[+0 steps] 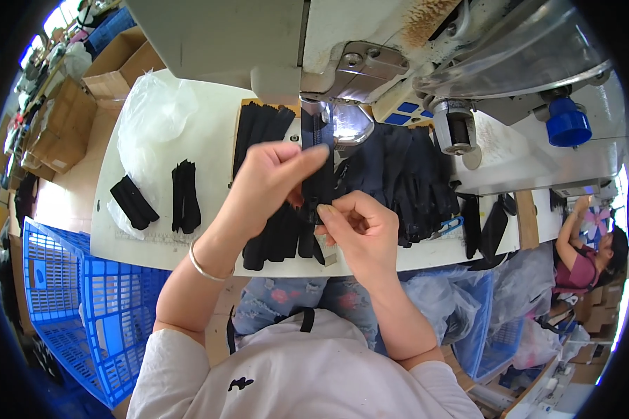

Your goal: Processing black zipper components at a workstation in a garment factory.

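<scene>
A dark strip that looks like a zipper (319,167) runs from under the sewing machine's head (353,77) toward me. My left hand (269,178) is closed on its left side, thumb lying across it. Lower down, my right hand (363,230) pinches the near end between thumb and fingers. Beneath my left hand lies a stack of black strips (269,237), partly covered by it. Many more dark strips (409,181) spread to the right of the machine's needle area. What the curled fingertips of my left hand touch is partly hidden.
Two small black bundles (185,197) and a clear plastic bag (154,112) lie on the white table (119,230). Blue crates (105,300) stand at lower left and right. A blue-capped part (567,122) hangs at upper right. Another person (583,255) sits at far right.
</scene>
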Available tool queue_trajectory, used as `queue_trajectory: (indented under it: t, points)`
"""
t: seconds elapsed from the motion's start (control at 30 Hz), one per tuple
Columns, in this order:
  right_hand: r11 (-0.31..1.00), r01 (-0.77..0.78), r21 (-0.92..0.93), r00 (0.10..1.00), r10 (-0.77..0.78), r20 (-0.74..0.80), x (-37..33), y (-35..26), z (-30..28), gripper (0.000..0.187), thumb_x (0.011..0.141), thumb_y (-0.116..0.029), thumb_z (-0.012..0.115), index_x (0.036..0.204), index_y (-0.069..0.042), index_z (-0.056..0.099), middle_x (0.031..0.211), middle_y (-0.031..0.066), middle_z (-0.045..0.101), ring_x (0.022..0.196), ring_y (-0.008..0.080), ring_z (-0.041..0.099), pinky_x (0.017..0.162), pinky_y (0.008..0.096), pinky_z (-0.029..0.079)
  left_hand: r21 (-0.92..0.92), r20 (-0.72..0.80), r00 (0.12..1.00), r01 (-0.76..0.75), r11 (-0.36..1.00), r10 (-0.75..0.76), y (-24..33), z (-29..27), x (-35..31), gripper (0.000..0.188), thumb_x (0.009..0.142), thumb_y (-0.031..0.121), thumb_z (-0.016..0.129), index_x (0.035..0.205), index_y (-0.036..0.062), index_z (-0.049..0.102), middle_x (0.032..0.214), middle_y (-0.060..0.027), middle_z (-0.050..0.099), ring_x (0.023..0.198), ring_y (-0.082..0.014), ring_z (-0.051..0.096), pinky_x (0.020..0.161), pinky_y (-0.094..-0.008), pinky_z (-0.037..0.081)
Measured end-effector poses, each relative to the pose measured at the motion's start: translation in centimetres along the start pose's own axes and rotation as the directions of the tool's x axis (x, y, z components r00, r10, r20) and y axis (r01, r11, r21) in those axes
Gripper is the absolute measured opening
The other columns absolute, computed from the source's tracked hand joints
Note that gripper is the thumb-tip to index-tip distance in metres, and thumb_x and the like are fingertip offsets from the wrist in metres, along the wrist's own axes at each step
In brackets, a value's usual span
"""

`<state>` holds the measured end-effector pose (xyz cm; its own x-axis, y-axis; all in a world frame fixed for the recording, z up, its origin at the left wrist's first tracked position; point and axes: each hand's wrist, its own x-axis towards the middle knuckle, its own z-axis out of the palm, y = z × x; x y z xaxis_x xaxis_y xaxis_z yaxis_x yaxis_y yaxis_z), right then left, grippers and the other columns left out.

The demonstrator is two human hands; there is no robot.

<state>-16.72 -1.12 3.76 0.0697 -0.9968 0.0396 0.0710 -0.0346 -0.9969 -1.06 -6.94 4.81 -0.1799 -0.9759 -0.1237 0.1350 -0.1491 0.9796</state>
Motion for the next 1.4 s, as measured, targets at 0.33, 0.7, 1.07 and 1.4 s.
queue_trajectory:
  t: [0.33,0.7,1.07,1.4]
  points:
    - [1.0,0.005,-0.028,1.0,-0.005,-0.013,0.1,0.5,0.1,0.011,0.087,-0.007,0.065,0.08,0.0,0.061,0.067,0.0033,0.063,0.057,0.0047,0.058,0.052,0.0177,0.046,-0.307,0.066,0.998,-0.002,0.952,0.023,-3.1,0.4,-3.2,0.016,0.089,0.016,0.065,0.095,0.0011,0.064,0.08,-0.0007,0.063,0.066,-0.0051,0.053,0.063,-0.0207,0.044]
    - [0.998,-0.041,-0.038,0.998,0.043,0.044,-0.1,0.0,-0.4,0.016,0.089,-0.012,0.063,0.081,0.001,0.06,0.067,0.0025,0.063,0.059,0.0043,0.058,0.054,0.0183,0.046,-0.406,-0.091,0.992,-0.115,0.907,0.085,-4.2,1.5,-3.5,0.004,0.09,0.005,0.062,0.088,0.0008,0.061,0.082,-0.0044,0.065,0.07,-0.008,0.061,0.062,-0.0206,0.049]
    - [0.988,0.073,-0.133,0.997,-0.07,0.023,2.8,-0.9,0.0,0.018,0.09,-0.015,0.063,0.08,0.001,0.06,0.063,0.0019,0.061,0.056,0.0037,0.056,0.051,0.0187,0.044,-0.383,-0.172,0.979,-0.171,0.908,0.113,-2.2,1.6,-1.0,0.009,0.085,0.013,0.069,0.083,0.0055,0.063,0.074,0.0038,0.061,0.066,-0.0016,0.052,0.059,-0.0181,0.04]
    - [0.992,0.022,-0.121,0.998,-0.03,-0.064,3.5,-1.0,0.4,0.018,0.089,-0.015,0.064,0.085,0.002,0.065,0.061,0.0024,0.06,0.053,0.0047,0.055,0.048,0.0193,0.041,-0.27,-0.276,0.925,-0.335,0.903,0.261,-0.6,1.5,2.6,0.006,0.084,0.008,0.065,0.083,0.0016,0.065,0.073,0.0022,0.06,0.061,-0.0029,0.045,0.057,-0.0197,0.036]
